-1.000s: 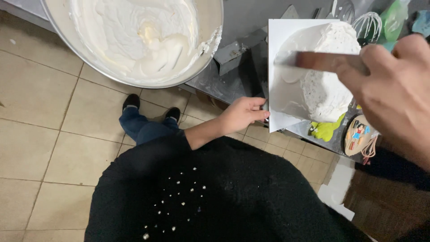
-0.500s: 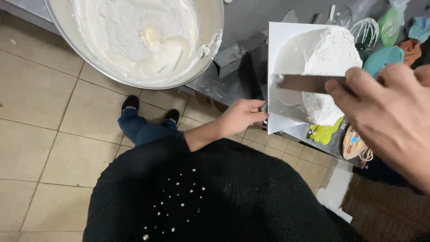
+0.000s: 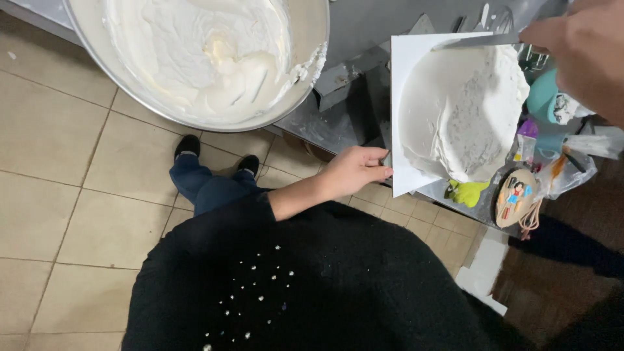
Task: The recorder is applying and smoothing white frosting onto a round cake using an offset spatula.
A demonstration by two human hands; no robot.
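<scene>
**Cake on the white board, blade at its far edge**

Cake (image 3: 458,114), round and coated in white cream, sits on a square white board (image 3: 406,58) on the grey metal counter (image 3: 338,110); that board is my landmark. At the board's near corner I see my left hand (image 3: 354,170), fingers curled with their tips touching the edge, thumb on top, pinching it lightly. At the far side, my right hand (image 3: 582,55) is closed around the handle of a metal spatula (image 3: 478,41), whose flat blade lies along the cake's top rim; the handle itself is hidden in the fist. Left of the board, a big steel mixing bowl (image 3: 195,58) holds whipped white cream. Right of the board, a teal cup (image 3: 543,94) stands just beside the cake, with a green trinket (image 3: 467,192) and a small painted oval (image 3: 513,196) by the board's near right corner.
</scene>
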